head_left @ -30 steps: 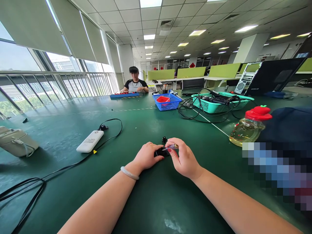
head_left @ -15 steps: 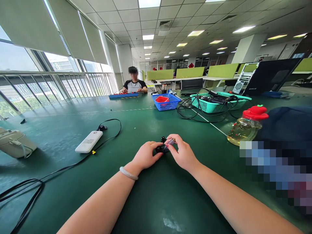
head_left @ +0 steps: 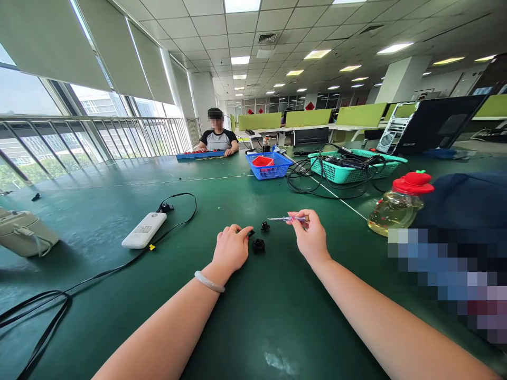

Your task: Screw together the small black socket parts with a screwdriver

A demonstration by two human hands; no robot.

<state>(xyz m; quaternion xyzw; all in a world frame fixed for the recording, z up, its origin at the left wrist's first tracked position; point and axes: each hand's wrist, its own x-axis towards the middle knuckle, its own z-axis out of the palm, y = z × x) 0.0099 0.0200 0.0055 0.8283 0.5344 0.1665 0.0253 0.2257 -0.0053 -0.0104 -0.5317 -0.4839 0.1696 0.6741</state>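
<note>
Right hand: the right hand is hovering just above the green table, fingers pinched closed around the handle of a small screwdriver.
Screwdriver: it is lying almost level in that grip, its thin metal shaft pointing toward the left hand, the tip hanging in the air above and just right of the smaller black part.
Left hand: the left hand is resting on the table, fingers curled, fingertips touching a tiny dark piece at the index tip; I cannot tell whether it is actually gripping that piece. A pale bangle is sitting on its wrist.
Black parts: a round black part is lying on the table between the two hands, just beside the left fingers, touched by neither hand; the smaller black part is sitting just behind it, apart from it.
Left of the hands: a white power bank is lying flat with a black cable looping round its far end; a beige case is sitting near the table edge.
Right of the hands: a clear bottle with a red cap is lying tilted, amber liquid inside.
Farther back: a blue basket and a teal basket full of cables are standing well apart from the hands.
Far end: another person is sitting with both hands on a blue tray.
</note>
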